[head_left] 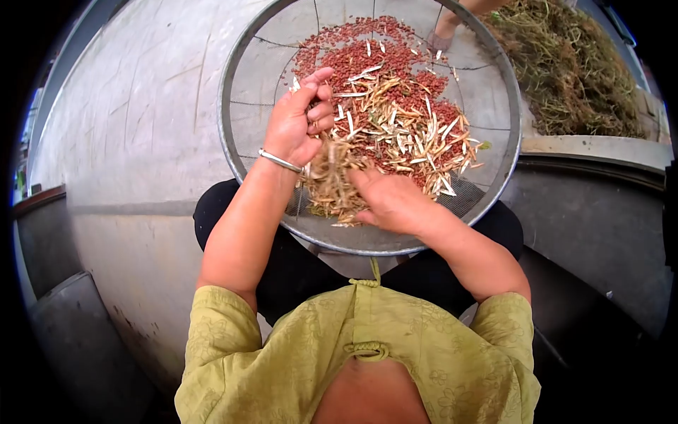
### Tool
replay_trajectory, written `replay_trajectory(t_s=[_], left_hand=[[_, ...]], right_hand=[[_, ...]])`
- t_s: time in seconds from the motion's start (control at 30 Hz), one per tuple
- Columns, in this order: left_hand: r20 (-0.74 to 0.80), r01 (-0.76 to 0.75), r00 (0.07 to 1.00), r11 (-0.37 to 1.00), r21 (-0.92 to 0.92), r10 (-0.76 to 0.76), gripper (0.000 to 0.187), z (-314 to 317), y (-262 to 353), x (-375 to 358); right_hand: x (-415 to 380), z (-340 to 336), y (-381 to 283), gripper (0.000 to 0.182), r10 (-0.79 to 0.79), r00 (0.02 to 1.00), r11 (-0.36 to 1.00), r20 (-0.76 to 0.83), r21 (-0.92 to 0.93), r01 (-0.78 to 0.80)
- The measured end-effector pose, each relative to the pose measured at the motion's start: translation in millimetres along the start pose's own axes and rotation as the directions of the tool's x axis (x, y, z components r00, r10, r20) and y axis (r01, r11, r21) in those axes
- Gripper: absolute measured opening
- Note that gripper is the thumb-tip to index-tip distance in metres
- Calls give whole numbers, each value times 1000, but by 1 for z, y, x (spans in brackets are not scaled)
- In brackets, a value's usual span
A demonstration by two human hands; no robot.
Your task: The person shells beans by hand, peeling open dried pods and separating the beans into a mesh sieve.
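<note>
A large round metal-rimmed sieve (pixel 510 106) rests across my lap. Red beans (pixel 353 56) are spread over its far half, with dry split pods (pixel 417 134) lying on top and toward the right. My left hand (pixel 300 120), with a silver bangle at the wrist, is raised over the left side of the beans. Its fingers are curled, and what they hold is hidden. Close to the near rim, my right hand (pixel 392 201) is at a heap of brown pod husks (pixel 332 184), blurred by motion. Its thumb and fingers are apart, with the fingertips partly hidden by husks.
A pile of dried plants (pixel 565 78) lies beyond the sieve at the upper right. Another person's leg and foot (pixel 441 39) show past the far rim. Pale concrete floor (pixel 141 120) stretches to the left, and a low ledge (pixel 600 147) is on the right.
</note>
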State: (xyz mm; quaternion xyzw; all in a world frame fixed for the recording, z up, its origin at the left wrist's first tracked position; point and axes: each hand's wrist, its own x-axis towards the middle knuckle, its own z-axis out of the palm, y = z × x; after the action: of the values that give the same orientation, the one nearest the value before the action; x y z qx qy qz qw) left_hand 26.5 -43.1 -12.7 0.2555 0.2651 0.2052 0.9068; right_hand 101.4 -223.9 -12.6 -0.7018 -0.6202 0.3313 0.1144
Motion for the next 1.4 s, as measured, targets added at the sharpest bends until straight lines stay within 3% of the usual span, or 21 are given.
replay_trajectory(t_s=[0.03, 0.13, 0.17, 0.27, 0.33, 0.37, 0.47, 0.5, 0.57, 0.67, 1.0, 1.07, 1.1, 1.17, 1.27, 1.3, 1.33, 1.4], left_hand=[[1, -5, 1000, 1000, 17, 5, 24, 0, 2, 0], [15, -23, 1000, 1000, 6, 23, 23, -4, 6, -1], [20, -41, 999, 999, 7, 40, 23, -5, 7, -1], [10, -90, 996, 994, 56, 90, 23, -7, 10, -3], [-11, -150, 988, 977, 150, 154, 25, -5, 11, -5], [-1, -156, 988, 977, 147, 157, 25, -3, 11, -5], [-35, -144, 987, 954, 263, 159, 26, 3, 6, -10], [-19, -113, 992, 940, 322, 126, 27, 3, 2, -11], [36, -95, 995, 906, 412, 88, 31, 1, -8, -10], [112, -109, 992, 850, 515, 59, 34, 2, -25, -10], [65, -63, 997, 877, 476, 36, 21, 13, -38, -11], [40, -58, 998, 875, 481, 44, 15, 13, -40, -11], [38, -56, 998, 874, 483, 42, 15, 12, -42, -10], [100, -176, 984, 771, 612, 145, 13, 9, -45, -7], [118, -220, 975, 745, 629, 189, 12, 6, -46, -6], [117, -221, 975, 744, 630, 190, 12, 5, -45, -5], [121, -215, 976, 722, 658, 181, 12, 3, -43, -5], [123, -208, 978, 699, 684, 170, 11, 0, -41, -4]], right_hand=[[0, 0, -6, 37, -85, 995, 996, -47, -40, 83], [9, 18, 4, 39, -48, 998, 991, 26, -120, 51], [11, 19, 14, 36, -136, 990, 989, -35, -57, 134], [16, -4, 34, 23, -31, 949, 980, -314, 175, 90], [14, -33, 37, 19, 289, 952, 826, -98, 529, -196], [15, -35, 42, 17, 382, 920, 630, -86, 753, -191], [16, -45, 48, 19, 347, 936, 322, -65, 945, -53], [16, -47, 48, 19, 346, 935, 326, -71, 944, -49], [18, -50, 44, 22, 321, 946, 72, -37, 997, 14], [17, -51, 42, 24, 248, 969, 8, -1, 1000, -1], [21, -44, 34, 23, 330, 944, 124, -19, 992, -23], [21, -43, 32, 21, 366, 922, 320, -126, 947, 3], [21, -42, 32, 21, 366, 922, 317, -125, 948, 3], [22, -40, 32, 17, 331, 925, 440, -189, 898, 26], [22, -37, 33, 17, 356, 918, 423, -178, 906, 11], [23, -37, 37, 19, 295, 917, 559, -269, 827, 63], [24, -36, 38, 19, 292, 918, 560, -270, 826, 64], [26, -36, 41, 19, 293, 811, 598, -507, 759, 258]])
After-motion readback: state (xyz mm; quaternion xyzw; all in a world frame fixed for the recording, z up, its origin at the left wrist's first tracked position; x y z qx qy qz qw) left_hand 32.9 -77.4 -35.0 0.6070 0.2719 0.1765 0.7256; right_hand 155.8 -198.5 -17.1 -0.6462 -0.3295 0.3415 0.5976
